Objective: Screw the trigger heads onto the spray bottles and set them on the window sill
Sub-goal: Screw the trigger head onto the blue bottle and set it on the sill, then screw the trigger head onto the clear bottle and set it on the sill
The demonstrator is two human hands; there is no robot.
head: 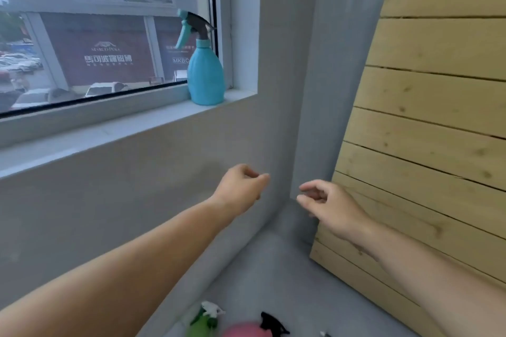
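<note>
A turquoise spray bottle (206,74) with its trigger head on stands upright on the window sill (109,128), at its right end against the window frame. My left hand (241,186) and my right hand (325,205) hover below the sill near the wall corner, both empty with loosely curled fingers. At the bottom edge lie a green bottle (201,323) with a white trigger head (212,309), a pink bottle (245,330) and a black trigger head (271,323).
A pale wooden slatted panel (427,117) leans against the wall on the right. The grey floor (273,268) runs into the corner beneath my hands. The window glass (95,49) looks onto a street with cars.
</note>
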